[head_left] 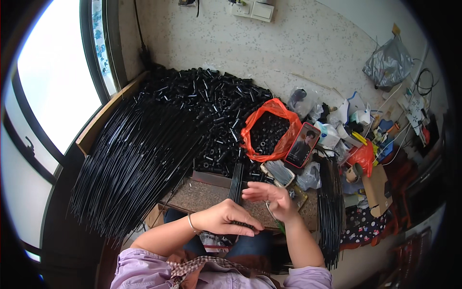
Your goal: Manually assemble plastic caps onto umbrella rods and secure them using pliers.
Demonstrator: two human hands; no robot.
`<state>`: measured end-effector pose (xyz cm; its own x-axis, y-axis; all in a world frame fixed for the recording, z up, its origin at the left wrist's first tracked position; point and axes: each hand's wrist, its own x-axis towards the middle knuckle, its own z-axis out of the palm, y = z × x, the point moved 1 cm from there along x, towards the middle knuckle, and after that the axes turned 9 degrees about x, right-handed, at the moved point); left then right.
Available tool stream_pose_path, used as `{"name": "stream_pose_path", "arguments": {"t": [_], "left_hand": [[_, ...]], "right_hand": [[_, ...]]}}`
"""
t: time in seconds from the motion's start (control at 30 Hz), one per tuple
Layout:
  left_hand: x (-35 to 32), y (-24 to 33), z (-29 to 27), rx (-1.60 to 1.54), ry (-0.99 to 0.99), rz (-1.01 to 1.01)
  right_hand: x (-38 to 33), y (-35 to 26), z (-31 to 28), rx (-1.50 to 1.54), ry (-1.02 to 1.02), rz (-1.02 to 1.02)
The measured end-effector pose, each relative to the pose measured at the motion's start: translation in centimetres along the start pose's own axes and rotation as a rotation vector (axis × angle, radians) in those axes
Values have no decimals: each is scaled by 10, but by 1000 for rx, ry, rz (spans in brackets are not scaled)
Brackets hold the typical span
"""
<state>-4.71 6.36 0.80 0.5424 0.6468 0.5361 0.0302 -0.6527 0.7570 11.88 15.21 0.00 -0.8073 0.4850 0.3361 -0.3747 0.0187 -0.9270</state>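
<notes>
My left hand is wrapped round a small bundle of thin black rods. The rods point away from me, their far ends at the edge of the heap of black tubular parts. Their near ends poke out below my fingers in a tight cluster. Just right of the bundle, my right hand is raised with its fingers stretched out and nothing visible in it. Both hands are over the front of the brown speckled tabletop.
Many long black rods lie fanned out on the left, with more rods at the right edge. Beyond my right hand stand a red bag of small black parts, a phone and a tray. Clutter fills the far right.
</notes>
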Motion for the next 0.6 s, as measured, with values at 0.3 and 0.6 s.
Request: {"name": "stream_pose_path", "arguments": {"t": [0.3, 0.6], "left_hand": [[-2, -13, 0, -39, -5, -98], [5, -11, -11, -33, 118, -168]], "right_hand": [[-9, 81, -142, -1495, 425, 174], [-5, 50, -105, -1253, 468, -218]]}}
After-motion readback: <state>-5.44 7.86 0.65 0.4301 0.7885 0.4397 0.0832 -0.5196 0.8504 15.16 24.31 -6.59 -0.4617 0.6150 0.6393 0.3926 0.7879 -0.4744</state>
